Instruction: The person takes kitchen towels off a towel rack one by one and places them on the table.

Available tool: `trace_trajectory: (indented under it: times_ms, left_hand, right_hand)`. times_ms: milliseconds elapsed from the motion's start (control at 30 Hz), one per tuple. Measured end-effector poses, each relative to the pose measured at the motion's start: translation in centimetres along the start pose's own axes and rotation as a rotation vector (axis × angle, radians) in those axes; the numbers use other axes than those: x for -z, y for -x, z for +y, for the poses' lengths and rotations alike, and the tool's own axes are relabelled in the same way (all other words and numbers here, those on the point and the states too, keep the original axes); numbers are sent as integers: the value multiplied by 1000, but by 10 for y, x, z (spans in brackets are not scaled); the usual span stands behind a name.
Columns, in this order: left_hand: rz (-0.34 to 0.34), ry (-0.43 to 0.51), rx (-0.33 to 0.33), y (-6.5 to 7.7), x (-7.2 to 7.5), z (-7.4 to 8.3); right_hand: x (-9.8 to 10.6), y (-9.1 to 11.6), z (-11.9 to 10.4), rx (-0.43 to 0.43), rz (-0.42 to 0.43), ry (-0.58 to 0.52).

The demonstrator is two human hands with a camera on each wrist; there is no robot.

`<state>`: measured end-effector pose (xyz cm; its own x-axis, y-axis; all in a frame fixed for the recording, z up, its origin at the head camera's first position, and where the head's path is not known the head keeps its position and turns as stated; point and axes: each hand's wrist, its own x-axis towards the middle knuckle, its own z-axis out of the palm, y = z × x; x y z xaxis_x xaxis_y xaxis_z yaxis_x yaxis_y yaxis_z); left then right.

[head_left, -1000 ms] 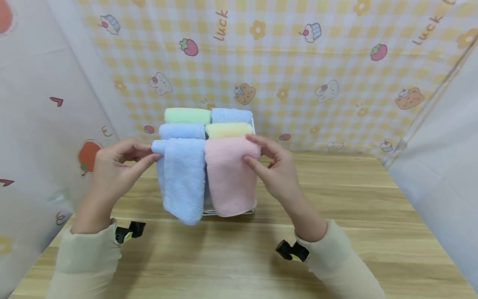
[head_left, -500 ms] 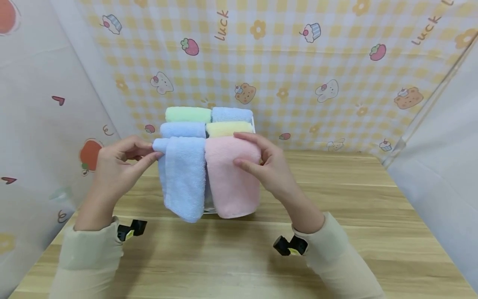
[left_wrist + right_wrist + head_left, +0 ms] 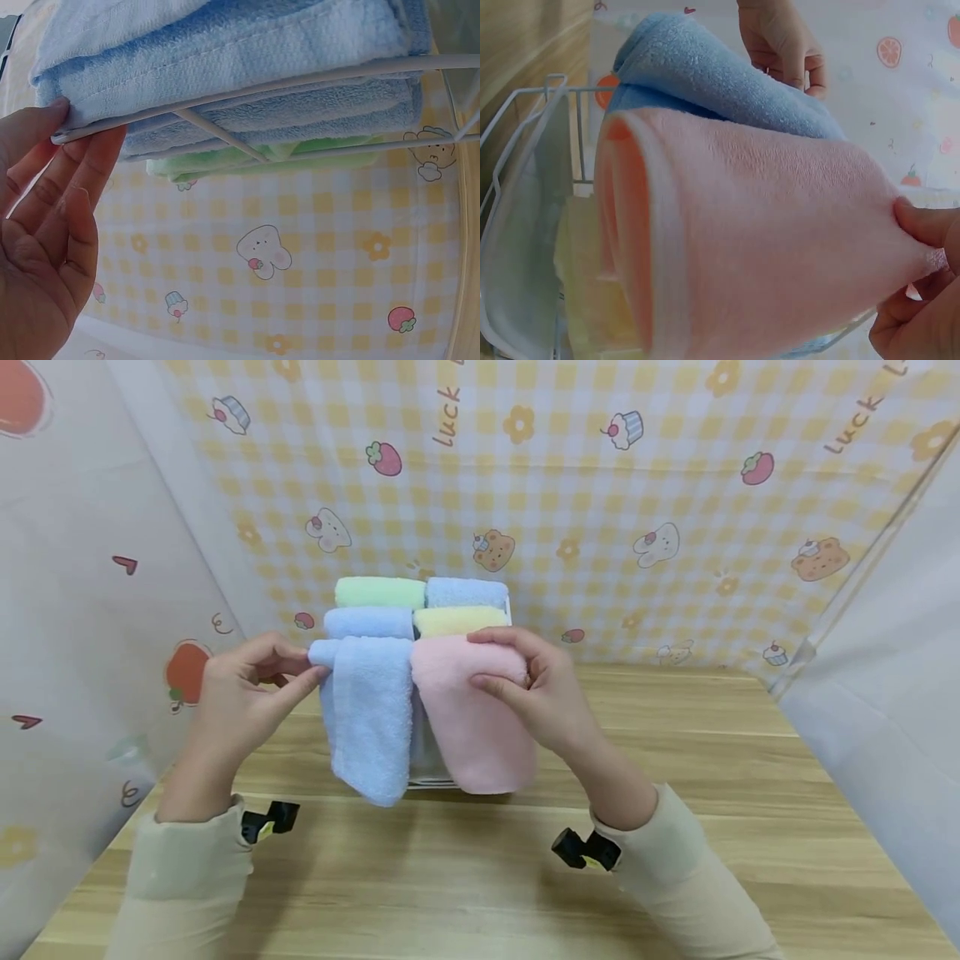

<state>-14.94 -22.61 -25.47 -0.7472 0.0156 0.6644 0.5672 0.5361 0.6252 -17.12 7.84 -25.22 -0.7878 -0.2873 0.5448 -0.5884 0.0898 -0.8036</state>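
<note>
A pink towel (image 3: 472, 718) hangs folded at the front right of a white wire rack (image 3: 562, 86). My right hand (image 3: 555, 693) pinches its upper right part between thumb and fingers; in the right wrist view the towel bunches at the grip. Beside it a light blue towel (image 3: 372, 718) drapes over the front left. My left hand (image 3: 243, 697) pinches the outer end of the top bar, at the blue towel's edge; in the left wrist view the thumb touches this towel (image 3: 225, 67). Part of the rack is hidden behind the towels.
Behind hang another blue towel (image 3: 367, 622), a yellow one (image 3: 459, 621), a green one (image 3: 378, 592) and a third blue one (image 3: 467, 592). The rack stands on a wooden table (image 3: 465, 877), close to a checked cloth backdrop (image 3: 562, 485).
My right hand has shifted left and taken in more of the pink towel. That towel's lower end has swung to the right. My left hand keeps its place on the rack.
</note>
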Motion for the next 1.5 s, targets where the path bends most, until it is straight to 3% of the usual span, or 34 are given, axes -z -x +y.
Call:
trace_trajectory:
  times_ms: [167,233,533,700,1033,1267,1500]
  left_hand:
    - [12,-3,3,0,0,0]
    - [15,3,3,0,-1,0]
    - [26,35,0,1,-2,-2]
    - [27,30,14,1,-3,-3]
    - [33,23,-3,0,-2,-3]
    - [33,-8,-67,-4,-2,-6]
    - [3,96,-106,-10,-1,-13]
  right_hand:
    - [-1,0,-3,50,60,141]
    - [-1,-1,-3,61,72,145]
    - [-1,-8,0,73,42,-34]
    - [-1,-11,6,64,65,-90]
    - [1,-16,3,79,176,-205]
    - [7,-18,2,77,257,-337]
    - [15,-21,6,101,423,-447]
